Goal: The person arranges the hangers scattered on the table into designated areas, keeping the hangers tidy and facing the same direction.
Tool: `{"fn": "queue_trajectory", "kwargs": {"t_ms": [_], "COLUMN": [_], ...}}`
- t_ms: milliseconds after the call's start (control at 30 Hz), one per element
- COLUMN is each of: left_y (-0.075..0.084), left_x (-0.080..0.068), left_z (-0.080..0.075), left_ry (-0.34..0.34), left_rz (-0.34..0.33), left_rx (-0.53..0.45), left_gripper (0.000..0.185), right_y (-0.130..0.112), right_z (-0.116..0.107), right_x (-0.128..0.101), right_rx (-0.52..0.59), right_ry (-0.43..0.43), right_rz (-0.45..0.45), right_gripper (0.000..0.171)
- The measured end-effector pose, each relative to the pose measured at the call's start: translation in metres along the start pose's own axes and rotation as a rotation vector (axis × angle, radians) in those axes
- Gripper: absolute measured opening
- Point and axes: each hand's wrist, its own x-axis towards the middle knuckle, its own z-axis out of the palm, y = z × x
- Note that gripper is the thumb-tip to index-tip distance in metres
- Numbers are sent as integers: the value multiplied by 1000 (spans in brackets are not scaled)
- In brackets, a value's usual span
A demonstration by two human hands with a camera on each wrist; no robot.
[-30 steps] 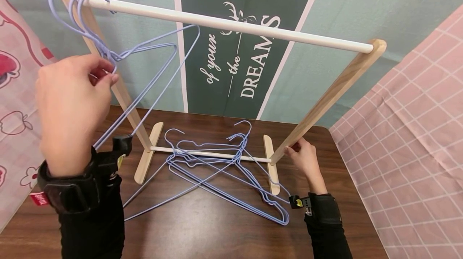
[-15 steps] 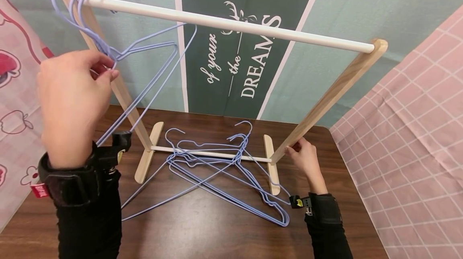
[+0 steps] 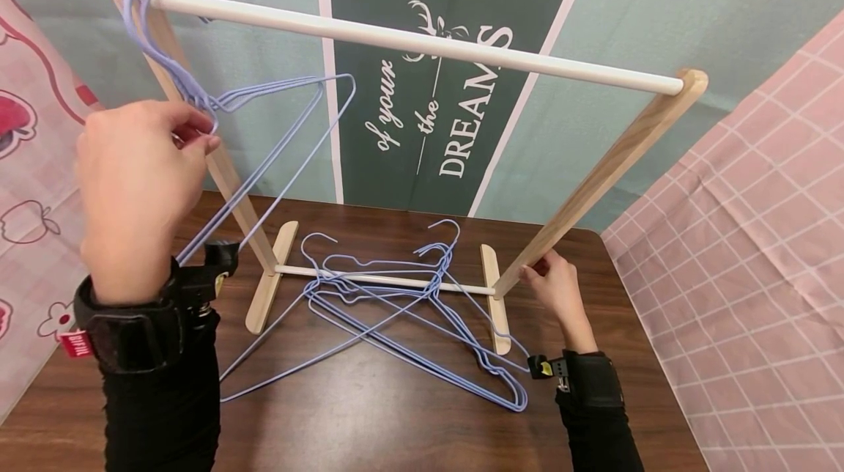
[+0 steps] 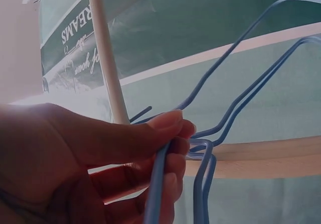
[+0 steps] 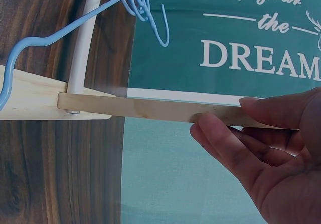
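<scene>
Left hand [image 3: 135, 186]: necks of hanging hangers [image 3: 264, 135] pinched between thumb and curled fingers [image 4: 168, 128]; hooks looped over white rail [image 3: 409, 43] at left end, by left post [image 3: 217, 157].
Risk: hooks could be dragged off rail end if bunch is pulled leftward.
Loose hangers [image 3: 409, 318] lie on table [image 3: 369, 421] across rack base; snagging possible.
Right hand [image 3: 557, 289]: fingers closed round right post [image 3: 593, 179] near foot. If grip is loosened, rack could be tipped.

**Three views around one rack**

The head camera looks forward and down over the whole wooden rack [image 3: 422, 164] and worktop [image 3: 369, 413]. The left wrist camera sits close behind the left hand [image 4: 85, 169], facing up at the white rail [image 4: 106, 58]. The right wrist camera looks closely along the rack's right upright [image 5: 150, 108]; all share the green banner [image 3: 435, 91].
</scene>
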Motion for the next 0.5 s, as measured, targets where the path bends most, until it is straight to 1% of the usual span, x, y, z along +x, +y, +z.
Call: {"fn": "queue_trajectory", "kwargs": {"t_ms": [200, 500], "left_y": [8, 7], "left_x": [-5, -5], "left_z": [-5, -5], "left_ry": [0, -16], "left_rz": [8, 16], "left_rx": [-5, 4], "left_gripper": [21, 22], "right_y": [0, 0], "right_z": [0, 0], "right_x": [0, 0], "right_rx": [5, 7], "right_ry": [0, -5], "right_rz": [1, 10], "right_gripper": [20, 20]}}
